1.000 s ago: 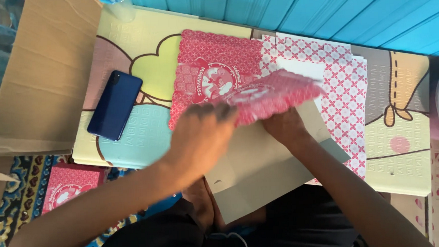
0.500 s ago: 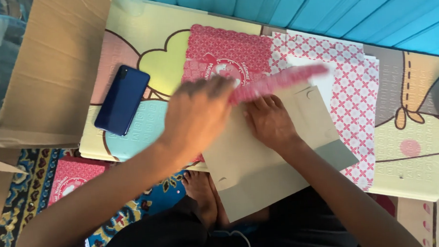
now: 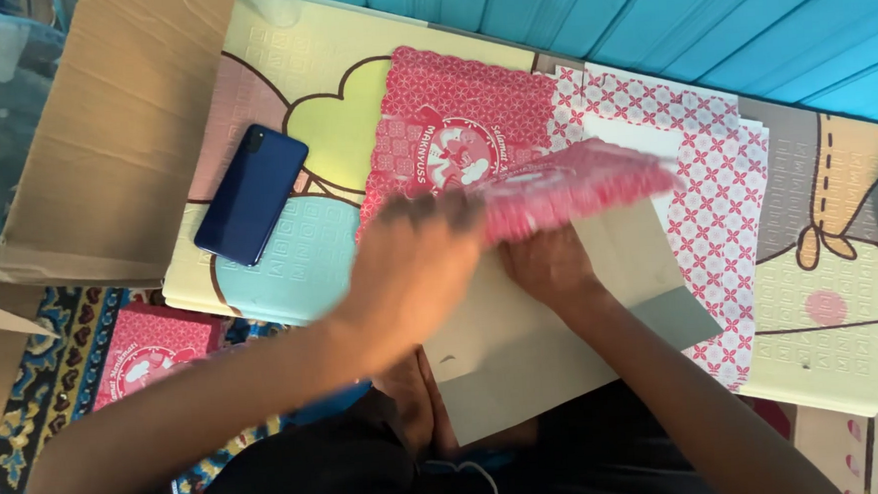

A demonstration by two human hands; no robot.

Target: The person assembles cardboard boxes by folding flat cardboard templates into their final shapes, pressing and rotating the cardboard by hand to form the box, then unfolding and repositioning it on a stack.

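The left hand (image 3: 415, 268) now holds the red patterned sheet (image 3: 566, 185) higher over the tan card (image 3: 554, 341) than before. The right hand (image 3: 550, 266) presses flat on that card, holding nothing. The cardboard box (image 3: 113, 134) left of the card looks blurry inside.

We have only one view, from a camera worn on the person's head. It looks almost straight down, so we see the arms coming up from the bottom edge. It sits close: the left hand (image 3: 410, 269) and right hand (image 3: 550, 266) fill the middle. The picture is a bit tilted, so the blue wall (image 3: 698, 23) runs slanting across the top right. The play mat (image 3: 283, 135) on the floor fills most of the picture, with a cardboard box (image 3: 103, 144) at the left edge.
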